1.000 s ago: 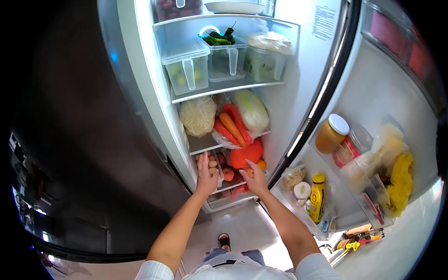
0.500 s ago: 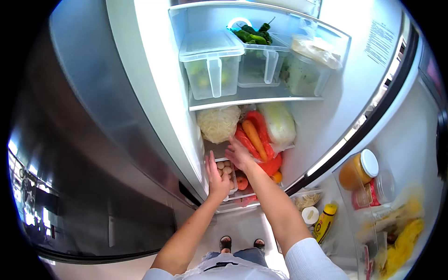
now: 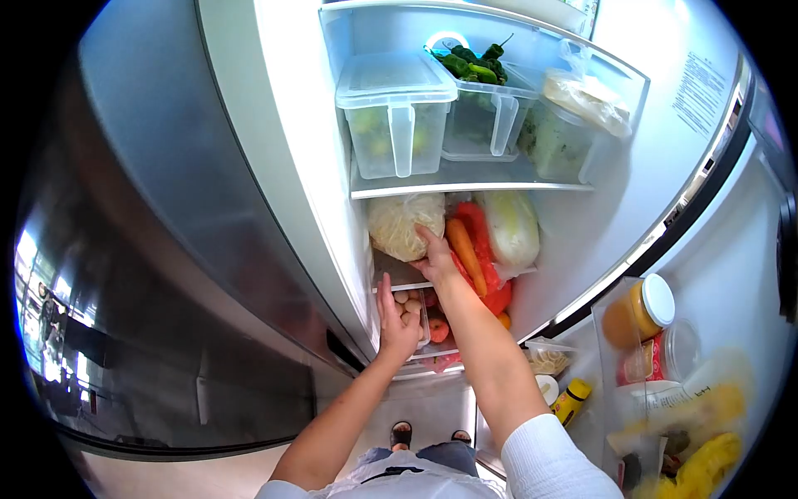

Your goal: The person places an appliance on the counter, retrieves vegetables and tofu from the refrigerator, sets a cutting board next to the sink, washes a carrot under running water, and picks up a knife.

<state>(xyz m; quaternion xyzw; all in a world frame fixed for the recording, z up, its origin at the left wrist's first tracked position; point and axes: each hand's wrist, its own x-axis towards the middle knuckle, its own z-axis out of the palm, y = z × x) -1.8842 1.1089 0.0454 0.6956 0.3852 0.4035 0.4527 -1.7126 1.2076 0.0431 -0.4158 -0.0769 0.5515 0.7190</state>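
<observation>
My right hand (image 3: 436,256) grips the lower right edge of a round, pale, plastic-wrapped bundle (image 3: 403,223) on the lower fridge shelf. What is inside the wrap is hard to make out. Its fingers curl against the bundle's side, thumb below. Beneath it, my left hand (image 3: 401,326) holds nothing; its fingers stretch upward, over the left part of a drawer with eggs (image 3: 409,306). Right of the bundle lie a carrot (image 3: 467,256) on red plastic bags (image 3: 478,224) and a bagged napa cabbage (image 3: 512,229).
Above are a lidded clear bin (image 3: 395,116), a bin with green peppers (image 3: 474,66) and a container with a bag on top (image 3: 565,137). The open door (image 3: 573,308) on the right holds jars (image 3: 640,312) and a yellow bottle (image 3: 572,401). A red fruit (image 3: 437,330) sits beside the eggs.
My right hand has moved up and taken hold of the pale bundle's lower right edge. My left hand stays by the eggs. The whole view has shifted slightly.
</observation>
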